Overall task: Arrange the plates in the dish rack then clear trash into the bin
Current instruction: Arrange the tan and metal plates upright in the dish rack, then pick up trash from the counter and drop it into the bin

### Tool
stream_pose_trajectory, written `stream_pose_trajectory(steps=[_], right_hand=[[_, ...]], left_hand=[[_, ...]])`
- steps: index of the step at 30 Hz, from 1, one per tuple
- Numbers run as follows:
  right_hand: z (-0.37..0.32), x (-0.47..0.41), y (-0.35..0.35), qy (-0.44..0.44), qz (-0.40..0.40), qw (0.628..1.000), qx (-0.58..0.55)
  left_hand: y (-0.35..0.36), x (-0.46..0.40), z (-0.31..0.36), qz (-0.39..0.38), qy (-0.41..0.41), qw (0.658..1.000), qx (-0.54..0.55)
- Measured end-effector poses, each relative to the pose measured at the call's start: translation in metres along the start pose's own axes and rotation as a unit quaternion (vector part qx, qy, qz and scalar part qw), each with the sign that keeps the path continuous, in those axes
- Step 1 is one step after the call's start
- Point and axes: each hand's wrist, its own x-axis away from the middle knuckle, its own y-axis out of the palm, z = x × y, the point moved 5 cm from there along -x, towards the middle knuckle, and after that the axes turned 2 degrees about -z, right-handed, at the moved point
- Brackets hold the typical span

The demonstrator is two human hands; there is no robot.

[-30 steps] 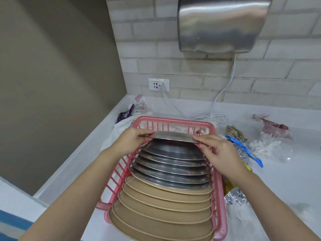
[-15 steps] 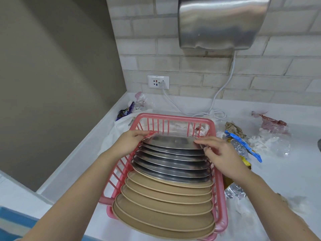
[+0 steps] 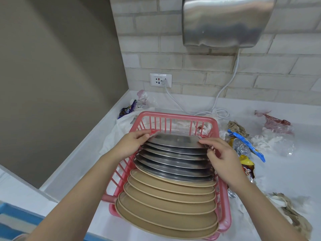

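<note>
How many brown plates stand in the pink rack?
5, in a row at the near end of the rack, in front of the steel plates: nearest, then, farthest. More may be hidden between them.

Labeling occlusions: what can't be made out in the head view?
- Bin: none in the head view.
- Dish rack floor: hidden by plates.
- Brown plates: lowest cut by the bottom edge.
- Top steel plate: edges hidden under left hand and right hand.
- Socket label: too small.
</note>
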Motion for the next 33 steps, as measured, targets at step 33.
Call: stream_pose_trajectory(steps=[33], right_hand=[[0.009, 0.023, 0.012, 0.138, 0.093, 0.98, -0.108]], left_hand=[[-0.026, 0.014, -0.025, 0.138, -0.039, 0.977, -0.158]])
